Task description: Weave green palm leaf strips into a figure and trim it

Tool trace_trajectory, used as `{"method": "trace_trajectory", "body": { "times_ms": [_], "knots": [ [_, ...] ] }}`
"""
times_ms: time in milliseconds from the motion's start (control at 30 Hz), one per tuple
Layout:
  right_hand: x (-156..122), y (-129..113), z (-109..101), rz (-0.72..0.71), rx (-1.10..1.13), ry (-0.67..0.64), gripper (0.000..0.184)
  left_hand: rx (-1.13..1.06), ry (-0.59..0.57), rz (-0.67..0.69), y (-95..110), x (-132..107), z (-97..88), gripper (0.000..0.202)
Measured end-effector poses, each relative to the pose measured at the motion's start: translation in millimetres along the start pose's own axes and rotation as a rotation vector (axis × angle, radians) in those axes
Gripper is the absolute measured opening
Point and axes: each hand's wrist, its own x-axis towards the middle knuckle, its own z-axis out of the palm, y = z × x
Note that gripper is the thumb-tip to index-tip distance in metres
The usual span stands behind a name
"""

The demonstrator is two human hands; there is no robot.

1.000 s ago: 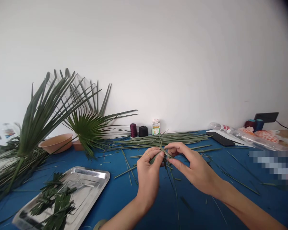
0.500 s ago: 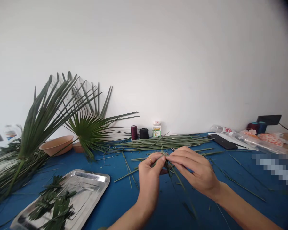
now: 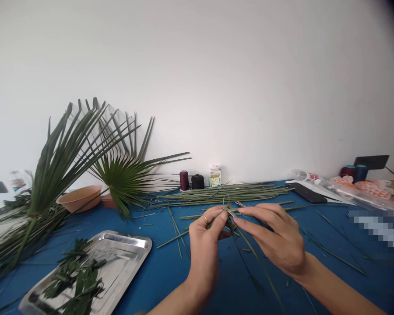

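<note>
The left hand [image 3: 205,243] pinched a knot of thin green leaf strips [image 3: 229,213] between thumb and forefinger, a ring on one finger. The right hand [image 3: 276,238] met it from the other side, its fingertips closed on the same strips just right of the left pinch. Loose strip ends trailed down from the grip toward the person, over the blue table [image 3: 170,271]. Just beyond the grip lay a long bundle of cut strips [image 3: 223,192], with two thread spools [image 3: 190,180] behind it at the wall. Well left of the grip sat a steel tray [image 3: 131,253] holding leaf pieces, and farther left palm fronds [image 3: 68,153] fanned upward.
</note>
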Motion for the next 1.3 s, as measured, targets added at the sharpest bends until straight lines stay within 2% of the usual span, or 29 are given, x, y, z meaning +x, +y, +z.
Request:
{"method": "trace_trajectory", "body": {
  "times_ms": [200, 400, 467, 533, 600, 700, 833, 900, 933, 1000, 1133, 1300],
  "knots": [
    [-4, -1, -4, 0.138, 0.132, -0.082, 0.031, -0.001, -0.014, -0.002, 1, -3, 2.1, 0.017],
    [-3, -6, -7, 0.299, 0.324, -0.110, 0.026, 0.112, 0.011, 0.024, 4, -4, 4.6, 0.021],
    [-1, -9, -10, 0.445, 0.424, -0.129, 0.020, 0.187, 0.025, 0.099, 4, -5, 5.3, 0.016],
    [1, -12, -12, 0.659, 0.581, -0.154, 0.010, 0.258, 0.024, 0.216, 5, -6, 5.9, 0.009],
    [3, -14, -14, 0.851, 0.719, -0.165, 0.006, 0.312, -0.019, 0.350, 5, -8, 6.1, 0.007],
    [4, -14, -14, 0.965, 0.789, -0.170, 0.014, 0.380, -0.126, 0.517, 5, -10, 5.3, 0.015],
    [6, -12, -17, 1.050, 0.844, -0.169, 0.023, 0.439, -0.193, 0.624, 6, -12, 3.9, 0.015],
    [7, -11, -20, 1.044, 0.830, -0.163, 0.025, 0.448, -0.198, 0.636, 7, -14, 3.9, 0.015],
    [8, -11, -21, 1.013, 0.791, -0.165, 0.021, 0.445, -0.200, 0.632, 7, -14, 4.1, 0.015],
    [9, -12, -25, 0.895, 0.662, -0.163, 0.008, 0.428, -0.211, 0.603, 9, -16, 4.9, 0.016],
    [9, -14, -30, 0.628, 0.407, -0.118, 0.007, 0.398, -0.247, 0.488, 13, -18, 6.6, 0.012],
    [11, -14, -35, 0.473, 0.290, -0.257, 0.011, 0.424, -0.357, 0.377, 18, -18, 6.5, 0.012]
  ]
}}
